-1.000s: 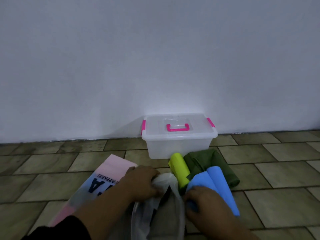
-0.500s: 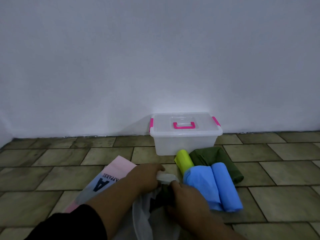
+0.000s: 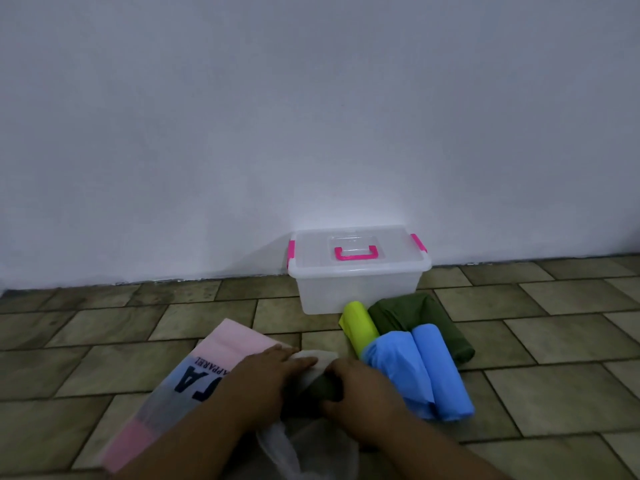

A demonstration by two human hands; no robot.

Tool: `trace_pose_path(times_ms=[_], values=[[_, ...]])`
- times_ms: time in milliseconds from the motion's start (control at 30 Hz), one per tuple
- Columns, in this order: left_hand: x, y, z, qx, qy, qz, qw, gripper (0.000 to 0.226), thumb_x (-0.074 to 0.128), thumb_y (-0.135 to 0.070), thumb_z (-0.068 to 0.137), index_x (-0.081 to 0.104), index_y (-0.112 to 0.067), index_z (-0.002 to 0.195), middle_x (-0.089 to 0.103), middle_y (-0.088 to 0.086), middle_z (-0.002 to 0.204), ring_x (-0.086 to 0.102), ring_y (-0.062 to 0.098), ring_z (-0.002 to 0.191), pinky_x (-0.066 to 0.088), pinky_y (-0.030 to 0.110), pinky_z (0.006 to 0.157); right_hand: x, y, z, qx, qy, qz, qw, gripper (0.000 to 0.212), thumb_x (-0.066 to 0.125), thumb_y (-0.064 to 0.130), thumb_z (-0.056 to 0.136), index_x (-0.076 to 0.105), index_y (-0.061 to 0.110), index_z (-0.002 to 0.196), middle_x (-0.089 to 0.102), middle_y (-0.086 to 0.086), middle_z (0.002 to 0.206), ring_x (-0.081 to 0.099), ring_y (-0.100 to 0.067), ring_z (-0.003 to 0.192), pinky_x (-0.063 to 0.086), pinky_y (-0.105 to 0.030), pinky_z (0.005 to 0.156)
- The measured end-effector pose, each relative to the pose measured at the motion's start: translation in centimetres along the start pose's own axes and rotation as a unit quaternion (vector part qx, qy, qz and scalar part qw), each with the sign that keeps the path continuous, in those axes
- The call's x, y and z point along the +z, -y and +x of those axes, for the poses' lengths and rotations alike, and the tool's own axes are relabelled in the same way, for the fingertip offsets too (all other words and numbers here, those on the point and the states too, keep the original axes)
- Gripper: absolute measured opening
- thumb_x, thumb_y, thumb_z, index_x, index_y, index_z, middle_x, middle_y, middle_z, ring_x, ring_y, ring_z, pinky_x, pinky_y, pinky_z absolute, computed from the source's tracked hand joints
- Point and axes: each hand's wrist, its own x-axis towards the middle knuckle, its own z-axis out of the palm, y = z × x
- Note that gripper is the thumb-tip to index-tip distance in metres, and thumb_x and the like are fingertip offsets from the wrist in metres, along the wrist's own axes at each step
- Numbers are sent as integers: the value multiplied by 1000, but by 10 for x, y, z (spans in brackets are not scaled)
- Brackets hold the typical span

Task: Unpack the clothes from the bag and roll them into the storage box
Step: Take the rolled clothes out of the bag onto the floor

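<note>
Currently, the storage box (image 3: 358, 292) stands on the tiled floor (image 3: 554, 341) against the white wall (image 3: 311, 116). It is clear plastic, with the lid on and a pink handle and side latches.

Just in front of the box:
- A lime-yellow roll (image 3: 360, 325) lies nearest it.
- A dark green garment (image 3: 424, 315), loosely bundled, lies to the right of that roll.
- Two blue rolls (image 3: 420, 370) lie side by side, overlapping the near edges of both.

A flat pink bag (image 3: 207, 362) with dark lettering lies on the floor on the left. A translucent plastic bag (image 3: 277, 445) lies between the forearms, its mouth towards the box.

Left hand (image 3: 266, 379): the fingers are close together and laid across the pale rim of the plastic bag. The thumb is hidden, so I cannot tell whether the rim is pinched or only pressed.

Right hand (image 3: 362, 388): the fingers and thumb are curled round an olive cloth (image 3: 323, 389) at the bag's mouth, with the thumb beneath and the fingers over the top. The cloth sits between the two hands, partly inside the bag. The right hand lies just beside the nearer blue roll, and I cannot tell whether they touch.
</note>
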Motion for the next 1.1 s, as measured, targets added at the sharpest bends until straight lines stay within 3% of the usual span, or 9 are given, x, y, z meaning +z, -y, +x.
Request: trace_pose_path(times_ms=[133, 300, 467, 567, 667, 767, 900, 1000, 1100], values=[[3, -1, 3, -7, -18, -25, 1000, 72, 62, -31, 84, 23, -48, 143, 32, -5, 150, 34, 15, 132, 27, 34, 111, 2, 10, 0, 11, -3, -47, 999, 45, 55, 52, 81, 43, 31, 120, 63, 6, 111, 59, -16, 100, 44, -39, 94], [10, 9, 3, -15, -29, -85, 996, 64, 51, -32, 91, 18, -57, 140, 28, -8, 153, 34, 12, 131, 27, 33, 111, -9, 11, -13, -26, -78, 21, 996, 28, 55, 48, 76, 46, 37, 101, 61, 13, 95, 57, -6, 85, 45, -28, 79], [15, 14, 2, -10, -15, -88, 996, 66, 48, -37, 90, 10, -58, 140, 18, -16, 156, 16, 9, 141, 5, 38, 115, -38, 5, -35, -10, -144, 90, 985, 25, 62, 39, 66, 55, 38, 91, 58, 13, 85, 56, -5, 77, 46, -23, 69], [18, 13, 4, -11, 3, -59, 998, 72, 51, -39, 88, 7, -52, 144, 11, -16, 157, 0, 8, 144, -3, 43, 116, -71, -19, -46, 39, -224, 217, 949, 32, 70, 13, 67, 61, 41, 80, 65, 14, 73, 61, -2, 64, 46, -13, 53], [18, 12, 6, -14, 10, -55, 998, 71, 49, -43, 88, 7, -52, 144, 11, -17, 157, -1, 6, 144, -3, 44, 116, -98, -50, -44, 75, -342, 256, 901, 34, 70, 7, 71, 59, 39, 77, 67, 16, 70, 62, 1, 62, 44, -20, 51], [18, 12, 7, -19, 15, -55, 998, 70, 47, -47, 88, 6, -53, 144, 10, -18, 158, -3, 6, 144, -5, 44, 116, -98, -65, -32, 100, -412, 196, 884, 31, 73, 12, 70, 55, 36, 78, 62, 10, 74, 59, -8, 67, 40, -24, 53], [21, 12, 5, -26, 13, -64, 998, 70, 45, -55, 86, 4, -56, 142, 8, -19, 158, -5, 7, 144, -8, 43, 115, -59, -71, -15, 97, -328, -11, 940, 31, 78, 20, 65, 55, 23, 86, 42, 4, 84, 43, -13, 65, 30, -21, 51], [20, 11, 2, -28, 6, -65, 997, 70, 46, -55, 86, 6, -54, 143, 8, -19, 158, -5, 7, 145, -8, 44, 114, -45, -73, -8, 83, -303, -100, 944, 34, 79, 22, 61, 54, 23, 83, 36, 6, 78, 40, -12, 60, 29, -21, 49], [16, 6, -1, -29, 4, -65, 997, 72, 48, -54, 86, 8, -50, 145, 9, -17, 158, -4, 8, 145, -9, 45, 115, -51, -73, -6, 78, -274, -137, 949, 36, 75, 30, 67, 57, 23, 97, 35, 5, 81, 38, -11, 67, 33, -24, 59]])
